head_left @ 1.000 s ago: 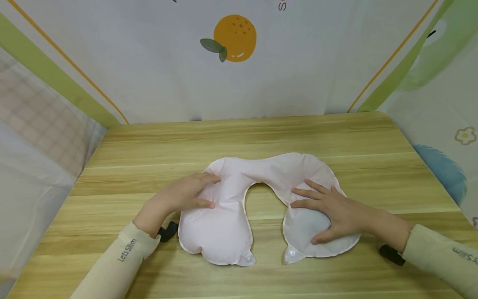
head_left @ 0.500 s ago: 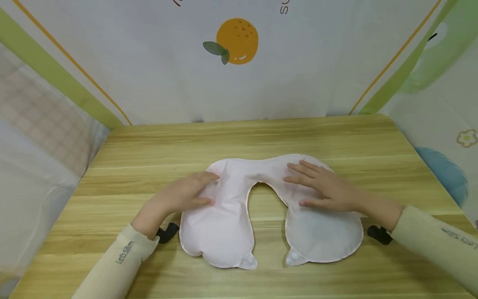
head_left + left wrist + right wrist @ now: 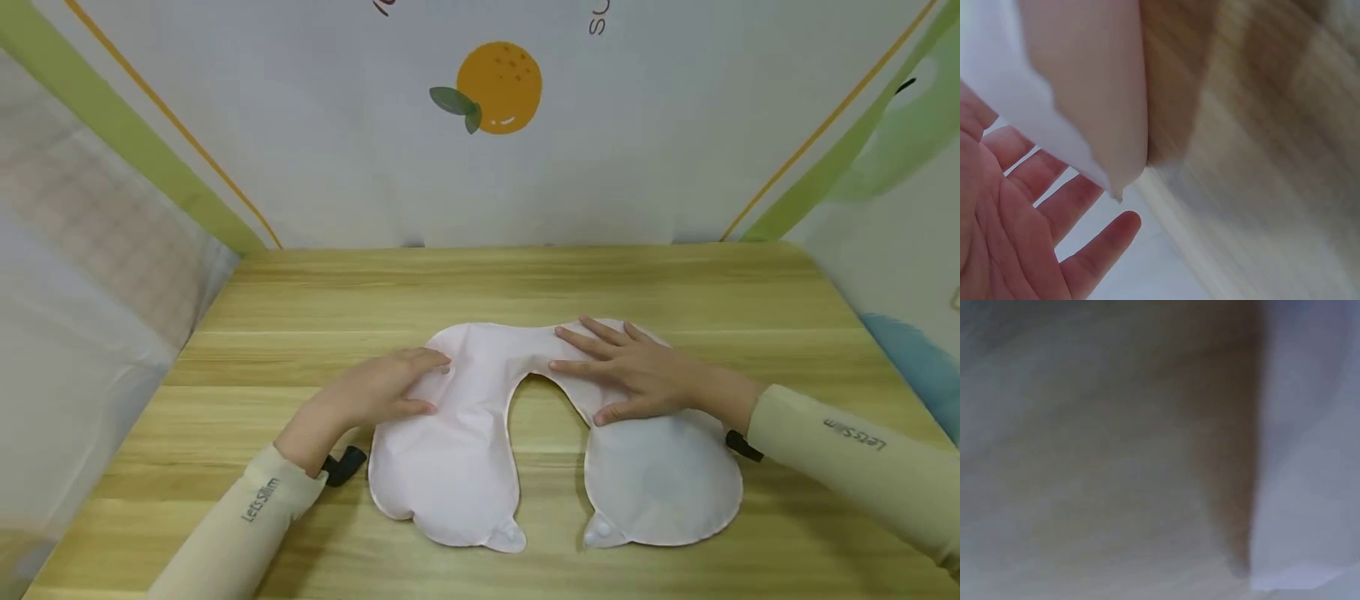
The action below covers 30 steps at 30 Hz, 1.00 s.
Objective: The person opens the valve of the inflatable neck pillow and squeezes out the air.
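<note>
A pale pink, U-shaped inflatable neck pillow (image 3: 450, 467) lies on the table with its two ends toward me, each end bearing a small snap tab. My left hand (image 3: 378, 392) rests at its upper left side, thumb and index finger on the fabric. Seen from the left wrist, the other fingers (image 3: 1072, 206) extend loosely along the pillow's edge (image 3: 1104, 81). On the upper right curve, my right hand (image 3: 637, 371) lies palm down with fingers spread. Only the pillow's side (image 3: 1310, 456) and blurred wood show in the right wrist view; the hand is hidden there.
The wood-grain table (image 3: 300, 292) has a printed white cloth (image 3: 337, 150) hanging behind it, with more cloth at both sides. Black wrist mounts (image 3: 345, 467) show under the cream sleeves (image 3: 240, 525).
My right hand has moved from the right lobe up to the upper right curve, spreading its fingers there. The left hand stays in place on the pillow. The head view has shifted slightly.
</note>
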Each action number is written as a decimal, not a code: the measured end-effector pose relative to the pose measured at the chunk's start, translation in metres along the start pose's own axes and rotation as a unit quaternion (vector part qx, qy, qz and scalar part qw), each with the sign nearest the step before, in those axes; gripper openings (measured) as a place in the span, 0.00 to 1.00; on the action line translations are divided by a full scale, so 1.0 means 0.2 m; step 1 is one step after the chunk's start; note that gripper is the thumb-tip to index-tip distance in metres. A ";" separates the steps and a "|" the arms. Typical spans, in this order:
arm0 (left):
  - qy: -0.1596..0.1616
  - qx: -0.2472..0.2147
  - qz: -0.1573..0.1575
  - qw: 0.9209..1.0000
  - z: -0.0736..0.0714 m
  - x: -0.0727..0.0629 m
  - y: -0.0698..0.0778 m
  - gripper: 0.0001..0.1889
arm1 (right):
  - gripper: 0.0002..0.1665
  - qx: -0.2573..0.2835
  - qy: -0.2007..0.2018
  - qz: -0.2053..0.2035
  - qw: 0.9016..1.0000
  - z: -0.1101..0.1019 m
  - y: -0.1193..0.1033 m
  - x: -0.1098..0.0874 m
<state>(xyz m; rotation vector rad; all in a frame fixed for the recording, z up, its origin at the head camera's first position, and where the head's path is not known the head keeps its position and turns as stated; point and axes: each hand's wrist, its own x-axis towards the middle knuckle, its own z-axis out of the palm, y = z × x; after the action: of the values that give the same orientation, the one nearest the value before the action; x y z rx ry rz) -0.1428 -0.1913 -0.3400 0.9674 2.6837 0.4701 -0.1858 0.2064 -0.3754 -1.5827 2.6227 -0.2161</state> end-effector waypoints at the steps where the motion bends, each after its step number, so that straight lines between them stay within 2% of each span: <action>1: 0.000 0.001 0.001 1.000 0.00 0.00 0.00 0.30 | 0.49 0.000 0.000 0.000 1.000 0.00 0.00 0.00; 12: -0.006 0.003 0.006 1.000 0.01 0.03 -0.01 0.31 | 0.49 0.039 -0.049 0.058 0.996 0.04 0.00 -0.01; 23: -0.012 -0.002 -0.006 1.000 0.00 0.02 -0.01 0.32 | 0.48 0.051 -0.067 0.072 0.994 0.06 0.00 -0.01; 30: -0.009 0.005 -0.005 1.000 0.01 0.03 -0.01 0.32 | 0.48 0.052 -0.063 0.070 0.994 0.07 -0.01 -0.01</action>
<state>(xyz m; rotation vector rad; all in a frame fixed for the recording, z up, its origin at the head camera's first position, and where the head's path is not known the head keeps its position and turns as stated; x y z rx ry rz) -0.1482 -0.1884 -0.3436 0.9548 2.6751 0.4449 -0.1822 0.2062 -0.3889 -1.3288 2.5676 -0.2330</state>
